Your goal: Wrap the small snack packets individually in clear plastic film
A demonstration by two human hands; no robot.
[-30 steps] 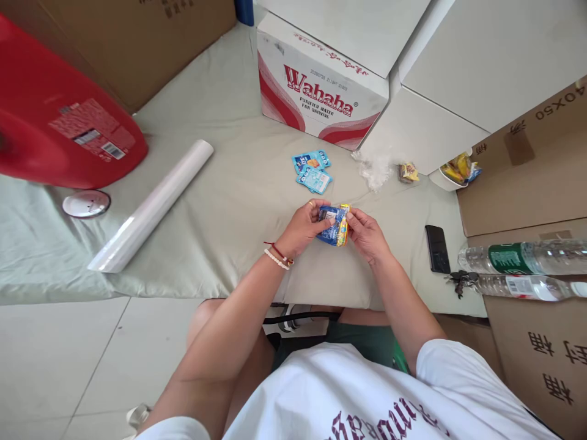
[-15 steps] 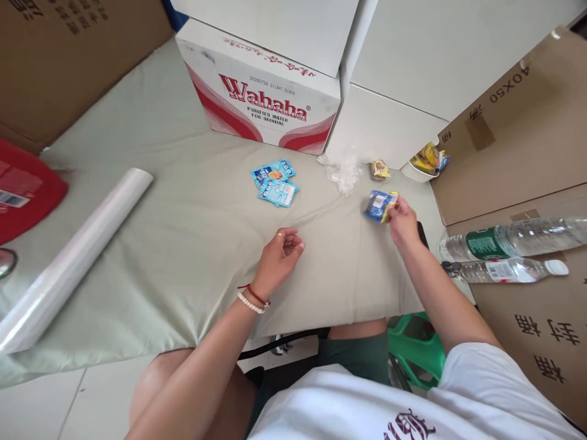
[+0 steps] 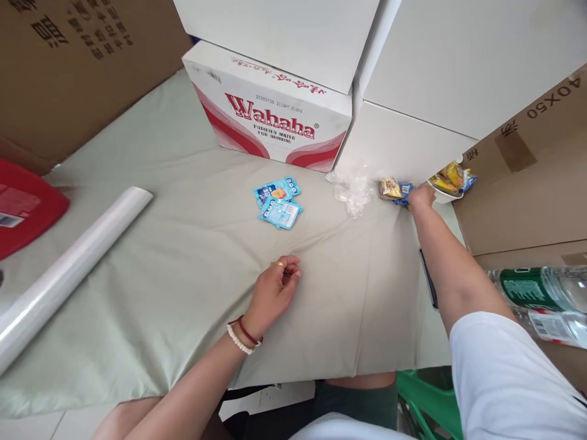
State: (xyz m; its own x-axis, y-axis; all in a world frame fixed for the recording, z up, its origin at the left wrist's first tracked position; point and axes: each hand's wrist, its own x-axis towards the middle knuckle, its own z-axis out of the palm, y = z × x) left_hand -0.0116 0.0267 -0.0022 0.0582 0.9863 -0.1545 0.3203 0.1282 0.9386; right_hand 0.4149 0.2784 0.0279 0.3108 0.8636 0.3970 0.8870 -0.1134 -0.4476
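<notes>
My right hand [image 3: 421, 197] reaches to the back right, its fingers closed on a small blue snack packet [image 3: 405, 192]; the fingertips are partly hidden. That packet sits right beside a yellow and brown snack packet [image 3: 389, 189] on the cloth. A white bowl [image 3: 444, 195] holding yellow and blue packets [image 3: 452, 177] stands just behind the hand. My left hand [image 3: 276, 285] rests on the cloth at the front middle, fingers curled in and nothing visible in them. Beyond it lie several light-blue snack sachets [image 3: 279, 212] in an overlapping pile.
Crumpled clear plastic [image 3: 352, 190] lies left of the packets. A Wahaha carton [image 3: 275, 122] and white cabinets [image 3: 413, 134] line the back. At left are a plastic film roll [image 3: 77, 269] and a red container [image 3: 27, 208]. Water bottles [image 3: 527, 288] and a cardboard box [image 3: 518, 201] flank the right.
My right hand has carried the blue packet back and right, up against the yellow and brown one. My left hand stays curled on the cloth. The view has shifted somewhat.
</notes>
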